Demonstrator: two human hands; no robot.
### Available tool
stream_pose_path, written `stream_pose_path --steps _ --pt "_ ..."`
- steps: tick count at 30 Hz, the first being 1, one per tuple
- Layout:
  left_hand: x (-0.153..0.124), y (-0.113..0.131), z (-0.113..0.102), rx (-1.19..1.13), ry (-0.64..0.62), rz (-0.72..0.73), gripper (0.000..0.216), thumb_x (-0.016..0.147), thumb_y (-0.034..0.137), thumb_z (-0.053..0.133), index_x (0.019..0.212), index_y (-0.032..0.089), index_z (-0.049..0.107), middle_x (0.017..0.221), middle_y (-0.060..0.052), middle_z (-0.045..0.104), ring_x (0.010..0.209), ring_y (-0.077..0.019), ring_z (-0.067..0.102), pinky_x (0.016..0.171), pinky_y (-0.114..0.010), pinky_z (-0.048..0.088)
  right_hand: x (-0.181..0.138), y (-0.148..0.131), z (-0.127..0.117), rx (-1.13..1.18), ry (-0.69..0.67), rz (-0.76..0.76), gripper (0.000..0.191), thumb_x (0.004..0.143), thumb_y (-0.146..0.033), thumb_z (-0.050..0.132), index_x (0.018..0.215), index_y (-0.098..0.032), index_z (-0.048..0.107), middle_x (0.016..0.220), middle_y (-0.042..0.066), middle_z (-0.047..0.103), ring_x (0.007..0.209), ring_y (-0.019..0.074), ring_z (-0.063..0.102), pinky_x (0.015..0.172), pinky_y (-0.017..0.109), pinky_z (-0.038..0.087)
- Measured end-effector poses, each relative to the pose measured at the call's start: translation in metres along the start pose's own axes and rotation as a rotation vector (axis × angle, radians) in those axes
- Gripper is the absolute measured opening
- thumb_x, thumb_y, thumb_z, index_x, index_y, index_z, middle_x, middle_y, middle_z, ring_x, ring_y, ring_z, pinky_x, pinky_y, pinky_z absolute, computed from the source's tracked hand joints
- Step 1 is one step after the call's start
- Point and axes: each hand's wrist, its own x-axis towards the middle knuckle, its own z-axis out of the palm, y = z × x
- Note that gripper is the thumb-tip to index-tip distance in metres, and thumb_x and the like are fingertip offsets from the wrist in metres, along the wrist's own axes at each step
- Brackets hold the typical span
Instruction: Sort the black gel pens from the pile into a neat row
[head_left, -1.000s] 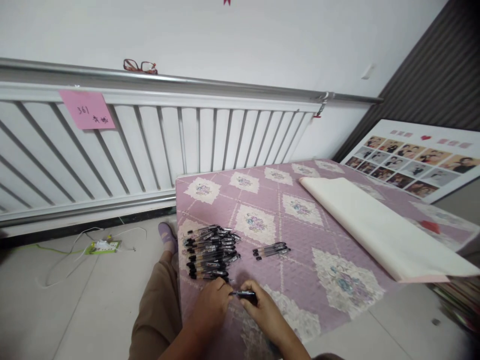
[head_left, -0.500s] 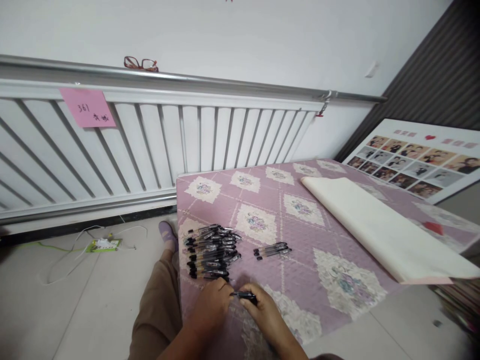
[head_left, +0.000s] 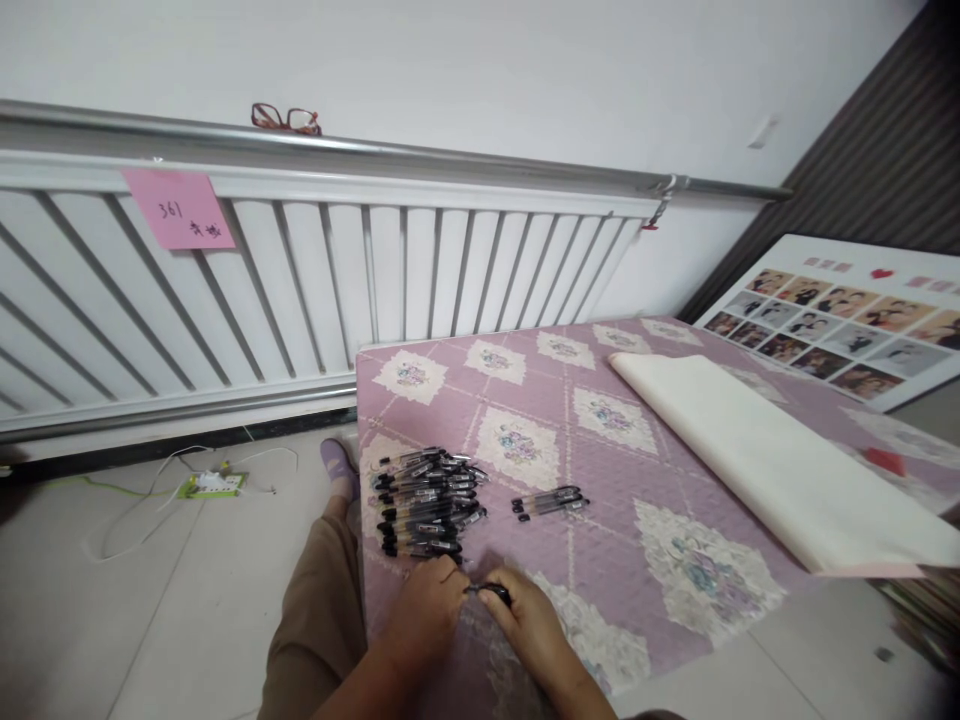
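Observation:
Near the front edge of the cloth-covered table (head_left: 525,560), my left hand (head_left: 431,605) and my right hand (head_left: 525,615) meet over one black pen (head_left: 498,592). The fingers of both hands are closed on it, the right at its thick dark end, the left at its other end, mostly hidden by the fingertips. Just beyond my left hand lies a pile of black pens (head_left: 427,505), side by side and overlapping. A few more pens (head_left: 551,502) lie together to the right of the pile, apart from it.
A folded cream sheet (head_left: 757,450) covers the table's right part, with a red piece (head_left: 885,461) beyond. Behind stands a white radiator (head_left: 420,270) bearing a pink note (head_left: 180,210); glasses (head_left: 286,119) rest above. A power strip (head_left: 214,485) with cables lies on the floor. A photo board (head_left: 840,320) leans right.
The pen between my hands has tilted and less of its barrel shows. Both hands keep their grip in nearly the same place. The camera view has shifted slightly.

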Motion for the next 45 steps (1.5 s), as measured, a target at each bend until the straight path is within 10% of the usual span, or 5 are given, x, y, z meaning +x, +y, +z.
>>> stream_pose_path --steps 12,25,35,45 --pt "-0.011 0.001 -0.002 -0.078 0.26 -0.059 0.032 0.092 0.02 0.046 0.122 0.022 0.055 0.117 -0.008 0.059 0.108 -0.0237 0.054 0.096 -0.042 0.045 0.001 0.011 -0.004 0.417 0.196 0.155 0.018 0.072 -0.035 0.062 0.083 -0.021 0.066 0.082 0.003 0.069 0.083 0.0227 0.063 0.079 0.033 0.048" --pt "-0.008 0.007 -0.01 -0.175 0.143 -0.111 0.029 0.09 0.015 0.047 0.114 0.022 0.061 0.111 -0.006 0.063 0.101 -0.0202 0.059 0.091 -0.035 0.047 -0.004 0.019 -0.001 0.738 0.243 0.278 0.032 0.076 -0.046 0.061 0.099 -0.023 0.055 0.063 -0.006 0.05 0.06 0.015 0.053 0.059 0.026 0.043" --pt "-0.009 0.002 -0.003 -0.175 0.162 -0.119 0.031 0.095 0.022 0.038 0.113 0.022 0.063 0.108 -0.006 0.067 0.099 -0.0213 0.061 0.09 -0.037 0.048 -0.006 0.024 -0.003 1.214 0.517 0.354 0.043 0.058 -0.043 0.083 0.09 -0.024 0.062 0.072 -0.006 0.059 0.066 0.0115 0.06 0.073 0.025 0.052" --pt "-0.007 0.002 -0.004 -0.15 0.083 -0.143 0.029 0.092 0.019 0.043 0.11 0.021 0.065 0.105 -0.005 0.068 0.096 -0.0216 0.062 0.088 -0.036 0.047 -0.006 0.023 -0.002 1.251 0.445 0.329 0.033 0.059 -0.043 0.084 0.075 -0.021 0.065 0.066 -0.006 0.058 0.063 0.0081 0.055 0.067 0.019 0.047"
